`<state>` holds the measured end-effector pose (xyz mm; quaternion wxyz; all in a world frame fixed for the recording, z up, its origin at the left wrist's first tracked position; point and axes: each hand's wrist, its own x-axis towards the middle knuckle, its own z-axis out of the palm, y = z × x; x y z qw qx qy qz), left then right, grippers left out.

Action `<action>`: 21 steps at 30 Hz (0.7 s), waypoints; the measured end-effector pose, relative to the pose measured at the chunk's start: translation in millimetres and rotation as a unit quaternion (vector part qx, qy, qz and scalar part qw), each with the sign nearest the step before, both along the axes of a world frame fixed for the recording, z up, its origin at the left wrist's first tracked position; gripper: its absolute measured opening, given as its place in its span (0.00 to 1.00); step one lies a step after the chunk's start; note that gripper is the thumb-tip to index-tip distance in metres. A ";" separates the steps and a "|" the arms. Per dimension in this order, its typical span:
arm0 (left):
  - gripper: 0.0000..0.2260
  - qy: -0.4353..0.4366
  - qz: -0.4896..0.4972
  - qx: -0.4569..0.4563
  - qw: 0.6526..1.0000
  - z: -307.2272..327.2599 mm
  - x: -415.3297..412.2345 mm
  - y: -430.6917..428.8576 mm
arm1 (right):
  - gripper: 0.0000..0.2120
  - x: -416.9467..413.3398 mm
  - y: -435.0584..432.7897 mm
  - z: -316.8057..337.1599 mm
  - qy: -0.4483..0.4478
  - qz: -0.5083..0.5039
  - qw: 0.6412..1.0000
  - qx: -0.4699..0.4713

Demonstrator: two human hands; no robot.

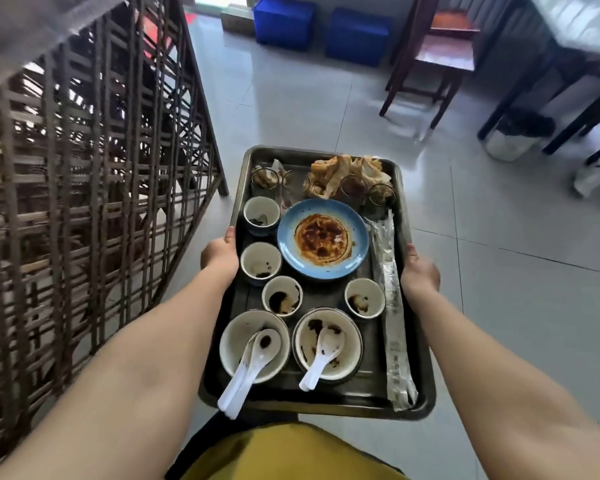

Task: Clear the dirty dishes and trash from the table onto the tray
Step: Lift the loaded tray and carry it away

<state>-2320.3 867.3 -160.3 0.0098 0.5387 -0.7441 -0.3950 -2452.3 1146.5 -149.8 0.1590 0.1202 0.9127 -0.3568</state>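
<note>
I carry a dark metal tray (326, 405) in front of me above the tiled floor. My left hand (220, 256) grips its left rim, and my right hand (420, 271) grips its right rim. On the tray sit a blue plate (323, 239) smeared with sauce, several small dirty cups (261, 264), and two bowls (327, 344) each with a white spoon (321, 358). Small glasses (264, 178) and crumpled greasy paper (343, 174) lie at the far end. A chopstick wrapper (392, 299) runs along the right side.
A dark lattice screen (94, 188) stands close on my left. A wooden chair (437, 60) and a table (575, 32) stand ahead on the right, with a steel bin (513, 136) underneath. Blue crates (284, 22) sit against the far wall. Tiled floor lies ahead.
</note>
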 end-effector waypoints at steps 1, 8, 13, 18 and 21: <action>0.28 -0.004 -0.004 0.001 1.000 -1.3 -14.9 -11.7 | 0.26 -13.2 -10.6 0.7 -0.001 -0.003 1.000 0.003; 0.27 -0.010 -0.016 0.012 1.000 3.7 -115.3 -89.2 | 0.29 -110.9 -84.3 4.9 -0.015 -0.002 1.000 0.016; 0.28 -0.003 -0.013 0.018 1.000 7.9 -169.8 -127.5 | 0.29 -165.9 -120.3 6.2 0.001 -0.004 1.000 0.013; 0.28 0.005 -0.013 0.022 1.000 7.2 -227.5 -159.5 | 0.29 -230.8 -154.3 9.5 0.008 0.015 0.999 0.027; 0.27 -0.006 -0.015 0.017 1.000 7.0 -258.2 -170.9 | 0.30 -263.5 -168.0 8.0 0.004 0.022 0.999 0.030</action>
